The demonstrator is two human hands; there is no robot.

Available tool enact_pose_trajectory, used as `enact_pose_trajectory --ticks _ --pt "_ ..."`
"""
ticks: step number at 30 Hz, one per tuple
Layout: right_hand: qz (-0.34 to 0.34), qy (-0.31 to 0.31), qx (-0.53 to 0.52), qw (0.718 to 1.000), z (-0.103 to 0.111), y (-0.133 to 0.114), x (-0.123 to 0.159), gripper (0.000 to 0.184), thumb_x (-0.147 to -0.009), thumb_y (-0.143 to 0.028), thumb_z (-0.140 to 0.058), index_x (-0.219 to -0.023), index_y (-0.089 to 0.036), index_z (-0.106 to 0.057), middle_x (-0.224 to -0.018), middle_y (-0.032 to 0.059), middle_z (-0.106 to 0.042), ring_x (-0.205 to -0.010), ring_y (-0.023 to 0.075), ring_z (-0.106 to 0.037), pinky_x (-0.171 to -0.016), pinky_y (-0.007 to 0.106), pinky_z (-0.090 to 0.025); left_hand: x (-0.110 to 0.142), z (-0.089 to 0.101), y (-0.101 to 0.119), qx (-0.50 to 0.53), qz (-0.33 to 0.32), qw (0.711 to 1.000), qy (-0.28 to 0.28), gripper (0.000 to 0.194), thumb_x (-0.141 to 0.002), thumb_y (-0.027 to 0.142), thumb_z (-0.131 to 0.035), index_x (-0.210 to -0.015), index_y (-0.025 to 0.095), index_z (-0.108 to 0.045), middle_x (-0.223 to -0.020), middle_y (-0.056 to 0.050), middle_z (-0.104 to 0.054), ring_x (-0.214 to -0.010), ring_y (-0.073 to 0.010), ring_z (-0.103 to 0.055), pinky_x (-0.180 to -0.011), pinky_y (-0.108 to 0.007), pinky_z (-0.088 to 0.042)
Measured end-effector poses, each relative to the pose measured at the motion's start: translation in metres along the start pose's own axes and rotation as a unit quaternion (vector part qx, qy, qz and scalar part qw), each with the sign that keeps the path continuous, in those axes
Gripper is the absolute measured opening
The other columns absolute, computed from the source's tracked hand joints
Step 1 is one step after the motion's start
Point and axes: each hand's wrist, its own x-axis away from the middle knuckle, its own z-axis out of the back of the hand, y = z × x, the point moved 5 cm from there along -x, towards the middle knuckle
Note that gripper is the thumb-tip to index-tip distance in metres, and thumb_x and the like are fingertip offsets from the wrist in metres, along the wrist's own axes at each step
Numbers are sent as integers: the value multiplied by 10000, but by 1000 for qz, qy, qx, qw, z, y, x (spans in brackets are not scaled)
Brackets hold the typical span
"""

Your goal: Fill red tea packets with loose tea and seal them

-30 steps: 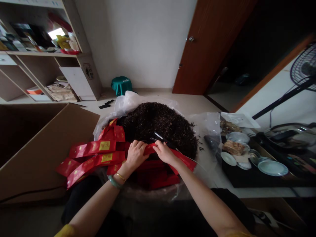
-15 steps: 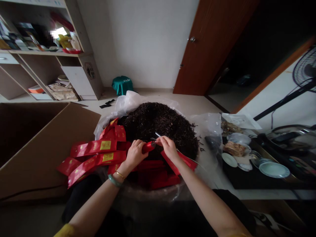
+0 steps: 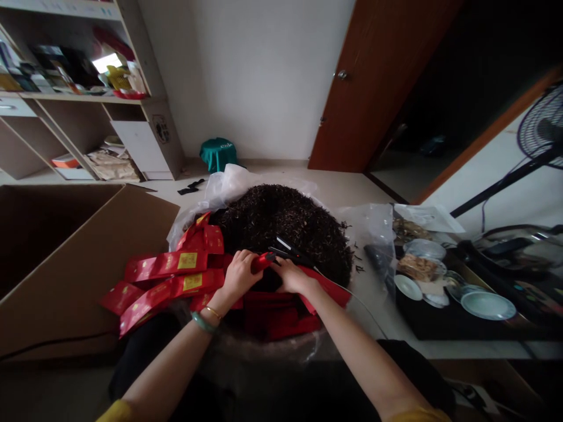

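Note:
A big heap of dark loose tea leaves point(image 3: 281, 225) lies on a clear plastic sheet point(image 3: 369, 225) in front of me. My left hand point(image 3: 238, 274) is closed on a small red packet point(image 3: 263, 262) at the heap's near edge. My right hand point(image 3: 292, 276) is closed beside it, touching the same packet and a black clamp-like tool point(image 3: 290, 252) with a thin cord. Several long red packets with gold labels point(image 3: 169, 274) lie fanned out to the left. More red packets point(image 3: 277, 313) sit under my wrists.
An open cardboard box point(image 3: 65, 258) stands at the left. A dark tray with plates and bowls point(image 3: 486, 305) sits at the right, near a kettle and a standing fan point(image 3: 543, 132). Shelves point(image 3: 74, 111), a green stool point(image 3: 217, 153) and a brown door point(image 3: 373, 82) are behind.
My right hand has dropped slightly toward me, and the black tool now shows above it on the heap. My left hand stays on the red packet.

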Motion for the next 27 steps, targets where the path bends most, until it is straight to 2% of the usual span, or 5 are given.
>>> enact_pose_trajectory --ticks 4,11,16,19,27 --pt "-43 -20 53 998 -3 -7 -3 900 -616 -274 -752 -1400 -274 -310 -1318 188 -391 -1110 376 -467 -807 455 -474 0 0 -1 -4 1 1000 -1 236 -698 196 -665 -929 186 -619 -889 -51 -612 -849 -218 -547 -775 -336 -494" --pt "-128 24 74 989 10 6 -8 681 -613 -142 -727 -1236 -281 -487 -1239 129 -431 -1071 312 -484 -748 369 -482 0 0 -2 -7 11 1000 -1 254 -695 197 -663 -945 205 -616 -891 -41 -605 -851 -218 -551 -786 -348 -488" --pt "-80 9 83 993 5 3 -13 600 -607 -60 -675 -1166 -247 -563 -1147 109 -518 -976 261 -557 -726 307 -466 0 -1 -1 -5 8 1000 0 269 -695 203 -665 -958 190 -610 -903 -52 -611 -864 -226 -550 -787 -349 -488" --pt "-43 45 20 998 11 4 -13 523 -597 -61 -664 -1095 -207 -604 -1044 89 -575 -879 213 -596 -726 282 -455 -1 0 -2 0 14 1000 5 271 -694 205 -663 -958 188 -610 -896 -52 -615 -852 -223 -554 -785 -349 -488" --pt "-7 181 -184 966 66 6 1 336 -611 -121 -646 -932 -219 -632 -864 1 -654 -828 187 -610 -780 301 -459 0 0 -8 17 50 999 9 287 -665 207 -680 -944 200 -617 -902 -47 -604 -832 -217 -559 -748 -342 -497"
